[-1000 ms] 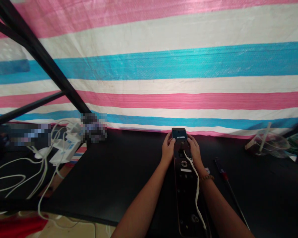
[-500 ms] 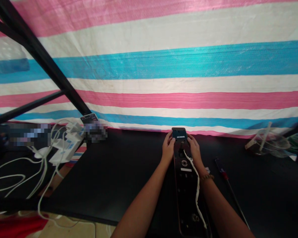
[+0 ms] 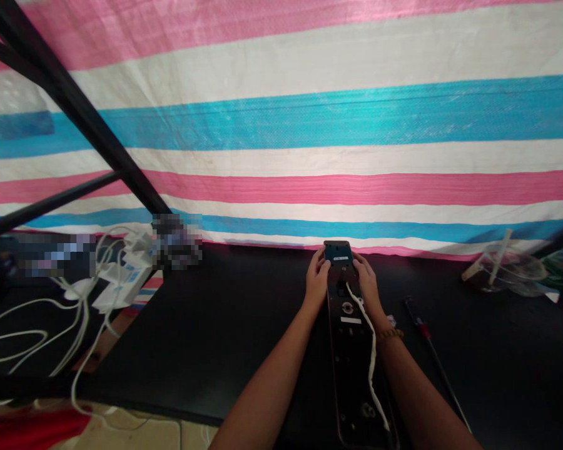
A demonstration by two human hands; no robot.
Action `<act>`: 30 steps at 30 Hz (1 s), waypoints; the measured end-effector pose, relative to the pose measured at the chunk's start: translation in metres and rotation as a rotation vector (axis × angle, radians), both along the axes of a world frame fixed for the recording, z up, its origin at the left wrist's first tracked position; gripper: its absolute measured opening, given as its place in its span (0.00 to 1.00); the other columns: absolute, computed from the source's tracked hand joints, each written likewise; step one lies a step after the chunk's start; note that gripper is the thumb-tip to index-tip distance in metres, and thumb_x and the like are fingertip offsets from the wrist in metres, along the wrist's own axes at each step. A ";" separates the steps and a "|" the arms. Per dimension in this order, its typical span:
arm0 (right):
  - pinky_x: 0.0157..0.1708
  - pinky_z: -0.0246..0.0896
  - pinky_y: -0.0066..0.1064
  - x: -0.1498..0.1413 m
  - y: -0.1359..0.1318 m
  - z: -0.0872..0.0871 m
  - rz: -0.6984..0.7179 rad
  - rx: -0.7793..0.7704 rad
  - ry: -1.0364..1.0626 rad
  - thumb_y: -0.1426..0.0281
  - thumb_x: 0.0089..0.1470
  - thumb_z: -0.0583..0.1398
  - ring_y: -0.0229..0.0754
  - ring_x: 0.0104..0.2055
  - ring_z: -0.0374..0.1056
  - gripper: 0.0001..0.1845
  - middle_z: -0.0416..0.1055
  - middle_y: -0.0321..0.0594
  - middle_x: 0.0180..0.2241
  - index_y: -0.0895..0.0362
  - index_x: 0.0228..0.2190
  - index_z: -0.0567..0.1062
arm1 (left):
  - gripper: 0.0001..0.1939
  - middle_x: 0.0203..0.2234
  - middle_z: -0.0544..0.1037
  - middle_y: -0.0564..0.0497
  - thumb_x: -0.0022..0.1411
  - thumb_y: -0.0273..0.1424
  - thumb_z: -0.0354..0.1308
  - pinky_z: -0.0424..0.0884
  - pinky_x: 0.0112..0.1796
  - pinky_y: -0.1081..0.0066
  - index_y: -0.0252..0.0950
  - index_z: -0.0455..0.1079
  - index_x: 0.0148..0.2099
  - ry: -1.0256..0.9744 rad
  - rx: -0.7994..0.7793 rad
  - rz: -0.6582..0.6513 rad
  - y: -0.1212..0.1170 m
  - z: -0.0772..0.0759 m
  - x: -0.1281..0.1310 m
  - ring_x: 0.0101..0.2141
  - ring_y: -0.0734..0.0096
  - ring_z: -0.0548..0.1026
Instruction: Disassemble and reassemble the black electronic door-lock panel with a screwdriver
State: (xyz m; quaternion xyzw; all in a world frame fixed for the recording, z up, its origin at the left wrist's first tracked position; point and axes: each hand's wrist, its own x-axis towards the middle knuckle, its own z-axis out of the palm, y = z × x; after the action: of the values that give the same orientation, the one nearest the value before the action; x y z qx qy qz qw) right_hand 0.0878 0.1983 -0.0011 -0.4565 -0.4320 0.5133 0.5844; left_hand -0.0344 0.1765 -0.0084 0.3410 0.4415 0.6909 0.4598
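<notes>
Black panel (image 3: 351,369), far end gripped between left hand (image 3: 317,278) and right hand (image 3: 368,281); on or just over worktop (image 3: 216,325), can't tell. White cable (image 3: 373,350) along it might snag bracelet (image 3: 391,334) if panel turns; rightward swing could knock screwdriver (image 3: 422,330).

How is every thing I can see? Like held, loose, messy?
Long black panel: held
Left hand: gripping panel's left edge
Right hand: gripping panel's right edge
Beaded bracelet: worn on right wrist
White cable: lying along panel
Screwdriver: lying down, unheld
Clear plastic cup: straw inside, contents dark
White cords: looped and bunched
Striped sheet: hanging, wrinkled
</notes>
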 end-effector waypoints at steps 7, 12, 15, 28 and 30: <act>0.44 0.67 0.38 0.000 0.002 -0.001 -0.005 -0.024 0.028 0.58 0.45 0.62 0.48 0.43 0.73 0.23 0.79 0.44 0.41 0.58 0.42 0.78 | 0.22 0.52 0.77 0.45 0.59 0.31 0.58 0.68 0.55 0.59 0.40 0.70 0.56 -0.006 -0.002 -0.009 0.000 -0.002 0.000 0.52 0.59 0.75; 0.45 0.67 0.38 0.000 0.001 0.000 -0.011 -0.012 0.016 0.59 0.46 0.62 0.49 0.45 0.72 0.22 0.78 0.44 0.43 0.58 0.41 0.78 | 0.22 0.52 0.77 0.45 0.60 0.32 0.58 0.68 0.55 0.59 0.40 0.70 0.57 -0.015 0.000 -0.018 0.000 -0.002 0.000 0.52 0.59 0.75; 0.45 0.67 0.38 0.000 0.000 0.001 -0.004 -0.008 0.014 0.59 0.47 0.61 0.49 0.45 0.72 0.22 0.78 0.45 0.43 0.58 0.42 0.78 | 0.22 0.54 0.76 0.45 0.60 0.31 0.58 0.67 0.56 0.59 0.40 0.70 0.57 -0.012 0.012 -0.014 0.001 -0.003 0.000 0.54 0.59 0.74; 0.46 0.66 0.39 0.000 0.001 -0.002 -0.007 0.005 0.026 0.59 0.47 0.62 0.49 0.46 0.72 0.21 0.78 0.45 0.44 0.58 0.41 0.78 | 0.22 0.52 0.77 0.45 0.59 0.31 0.59 0.67 0.56 0.59 0.39 0.70 0.57 -0.026 -0.008 -0.005 0.002 -0.003 0.000 0.53 0.59 0.75; 0.47 0.66 0.39 0.000 0.000 -0.001 -0.005 0.013 0.031 0.59 0.48 0.62 0.49 0.47 0.71 0.21 0.78 0.45 0.44 0.58 0.41 0.78 | 0.22 0.53 0.77 0.45 0.59 0.30 0.59 0.67 0.56 0.60 0.39 0.71 0.56 -0.014 -0.005 0.002 0.001 -0.002 0.000 0.53 0.60 0.75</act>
State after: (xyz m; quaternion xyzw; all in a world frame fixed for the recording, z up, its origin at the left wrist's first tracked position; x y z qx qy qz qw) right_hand 0.0876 0.1988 -0.0021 -0.4458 -0.4251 0.5161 0.5951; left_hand -0.0344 0.1779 -0.0109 0.3346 0.4401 0.6926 0.4632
